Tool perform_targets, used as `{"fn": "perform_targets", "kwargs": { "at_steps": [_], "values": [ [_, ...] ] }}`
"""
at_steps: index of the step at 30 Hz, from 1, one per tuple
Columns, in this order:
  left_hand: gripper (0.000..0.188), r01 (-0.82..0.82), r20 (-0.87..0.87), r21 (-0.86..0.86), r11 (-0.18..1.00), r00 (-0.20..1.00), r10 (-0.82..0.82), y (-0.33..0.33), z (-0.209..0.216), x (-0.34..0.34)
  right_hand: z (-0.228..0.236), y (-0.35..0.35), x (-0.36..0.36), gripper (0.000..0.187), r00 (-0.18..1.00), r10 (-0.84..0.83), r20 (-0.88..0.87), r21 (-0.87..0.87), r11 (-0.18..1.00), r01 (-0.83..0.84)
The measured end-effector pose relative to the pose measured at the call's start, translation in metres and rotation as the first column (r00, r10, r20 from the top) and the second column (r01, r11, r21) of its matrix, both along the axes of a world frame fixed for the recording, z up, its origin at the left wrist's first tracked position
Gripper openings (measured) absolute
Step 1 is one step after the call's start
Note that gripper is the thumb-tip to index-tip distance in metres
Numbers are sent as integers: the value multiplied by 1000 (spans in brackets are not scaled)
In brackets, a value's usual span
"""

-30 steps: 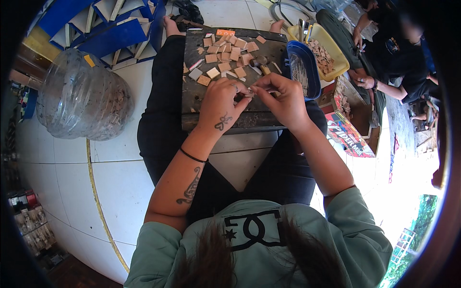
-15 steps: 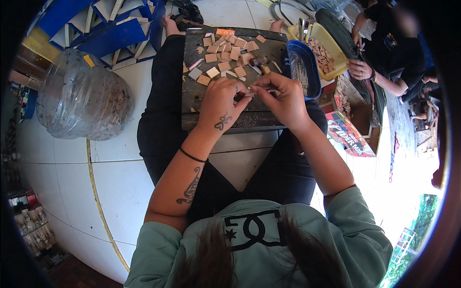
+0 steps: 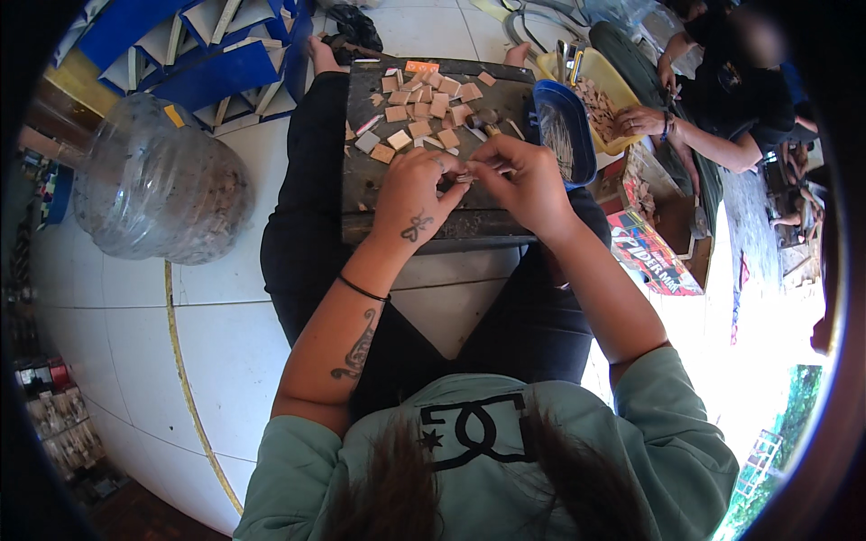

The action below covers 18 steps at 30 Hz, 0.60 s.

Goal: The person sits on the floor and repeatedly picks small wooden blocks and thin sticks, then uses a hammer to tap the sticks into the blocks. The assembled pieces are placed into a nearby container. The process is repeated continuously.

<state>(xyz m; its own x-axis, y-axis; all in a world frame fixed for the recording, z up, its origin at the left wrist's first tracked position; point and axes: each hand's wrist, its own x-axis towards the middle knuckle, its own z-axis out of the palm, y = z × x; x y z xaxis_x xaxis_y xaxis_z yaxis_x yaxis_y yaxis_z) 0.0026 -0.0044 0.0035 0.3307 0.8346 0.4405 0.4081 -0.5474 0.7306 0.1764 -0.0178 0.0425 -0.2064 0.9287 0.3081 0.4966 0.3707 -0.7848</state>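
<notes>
Over the near part of a dark low work board (image 3: 361,191), my two hands meet fingertip to fingertip. My left hand (image 3: 417,185) is closed, pinching a small brownish piece (image 3: 464,178) that looks like wood; the fingers cover most of it. My right hand (image 3: 523,180) is closed too, its thumb and forefinger pressed together at the same piece. Just beyond the hands lie several small square wooden tiles (image 3: 400,140), loosely heaped. A short tool with a dark, rounded end (image 3: 487,116) lies to their right.
Beside the board's right edge stands a blue tray (image 3: 586,135) of thin sticks. Behind it, a co-worker's hand (image 3: 639,120) reaches into a yellow tub (image 3: 622,90) of wood pieces. A cardboard box (image 3: 651,252) sits to the right, a big clear plastic jar (image 3: 162,180) to the left.
My hands stay pinched together, with the small piece turned slightly between them. The co-worker's hand has moved left, from the yellow tub's outer edge to the pieces inside. The view has shifted slightly.
</notes>
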Motion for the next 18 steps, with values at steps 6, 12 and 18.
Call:
{"fn": "perform_targets", "kwargs": {
  "at_steps": [6,12,18],
  "values": [
    [12,93,308,-179,979,951,-34,3,-2,-2,-4,-6,11,5,876,-197,-441,-179,975,129],
    [11,55,161,-73,996,986,-43,-1,3,3,-7,-11,16,8,873,-192,-448,-197,974,113],
    [13,-72,49,-26,997,996,74,-8,-1,5,-5,-13,15,8,966,-151,-211,-133,983,125]
  ]
}}
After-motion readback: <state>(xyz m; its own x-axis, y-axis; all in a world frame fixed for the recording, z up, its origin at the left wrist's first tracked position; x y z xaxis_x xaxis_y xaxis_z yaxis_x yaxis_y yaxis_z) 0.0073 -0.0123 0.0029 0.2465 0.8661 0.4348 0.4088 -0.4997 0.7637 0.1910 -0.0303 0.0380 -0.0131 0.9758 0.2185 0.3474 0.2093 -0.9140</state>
